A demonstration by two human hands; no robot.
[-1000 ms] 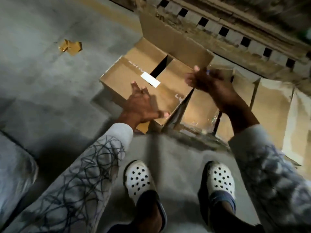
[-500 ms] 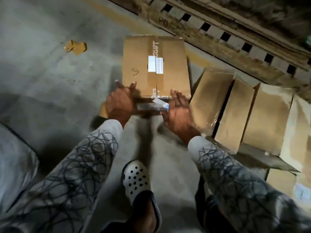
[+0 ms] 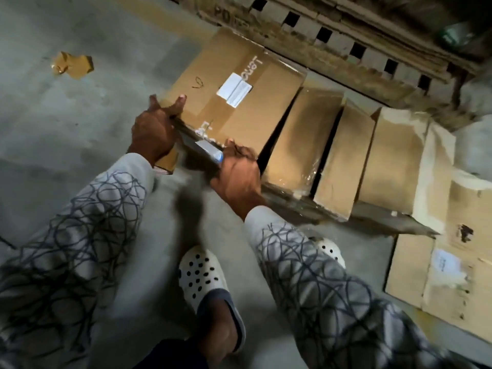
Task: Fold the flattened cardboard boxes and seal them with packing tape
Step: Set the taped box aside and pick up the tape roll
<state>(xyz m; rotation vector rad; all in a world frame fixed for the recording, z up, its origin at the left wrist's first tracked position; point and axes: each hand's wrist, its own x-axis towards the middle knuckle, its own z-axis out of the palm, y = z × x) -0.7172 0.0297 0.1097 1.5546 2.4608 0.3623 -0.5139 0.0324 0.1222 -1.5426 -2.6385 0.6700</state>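
Note:
A brown cardboard box (image 3: 234,94) with closed top flaps and a white label sits on the concrete floor, turned at an angle. My left hand (image 3: 153,130) grips its near left corner, thumb on the top face. My right hand (image 3: 238,174) grips the near right corner, fingers hooked over the edge. A strip of white tape (image 3: 209,150) lies on the near side between my hands. No tape roll is in view.
Three folded boxes (image 3: 343,153) stand in a row to the right, touching the held box. Flattened cardboard (image 3: 452,275) lies at the right. A wooden pallet stack (image 3: 332,41) runs along the back. A crumpled tape scrap (image 3: 72,65) lies on the floor at left.
The top flaps went from open to closed. Both my hands moved to the box's near corners, and the box has turned clockwise and slid toward the row of boxes.

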